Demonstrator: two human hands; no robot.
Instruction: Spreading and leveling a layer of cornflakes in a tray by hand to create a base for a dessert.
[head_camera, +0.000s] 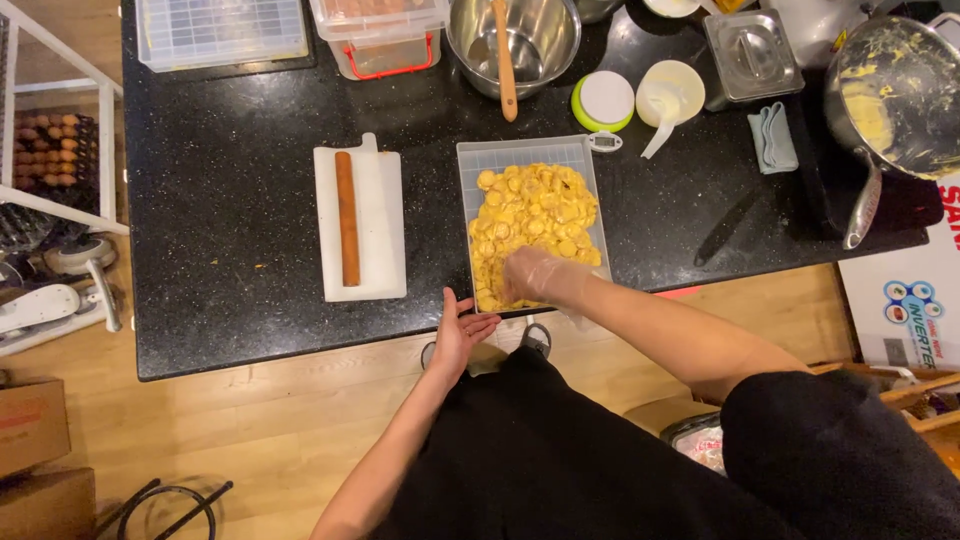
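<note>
**Gloved hand in a tray of yellow pasta pieces**

Head view, looking straight down. The upper edge cuts off several things: a clear ridged lidded box (222, 32), a clear tub with red clips (382, 38) whose contents are hard to make out, and a small steel lidded pan (752, 52). At the right, a large steel pot (893, 92) smeared with yellow dough is partly out of frame, and its long handle hangs over the worktop edge. The person's body, in black clothing, fills the lower middle and hides the floor there.

On the speckled black worktop (230, 250) stands a shallow, clear rectangular tray (478, 160), heaped with small, round, cupped yellow pasta pieces (535, 210). The tray sits at the near edge, just right of centre. The right hand (535, 275), in a thin translucent glove, rests down in the pasta at the tray's near end; its fingers are blurred behind the glove, so I cannot tell whether they grip anything. The left hand (460, 330) is bare and open, fingers straight, pressed against the worktop edge just beside the tray's near left corner.

Left of the tray lies a white cutting board (375, 230) with a slim wooden rolling pin (346, 215) lengthwise on it. Behind the tray are a steel mixing bowl (540, 35) with a wooden spoon (506, 62) leaning in it, a round white container with a green rim (604, 100), a pale cup holding a white scoop (668, 95), and a folded grey-blue cloth (772, 138).
</note>
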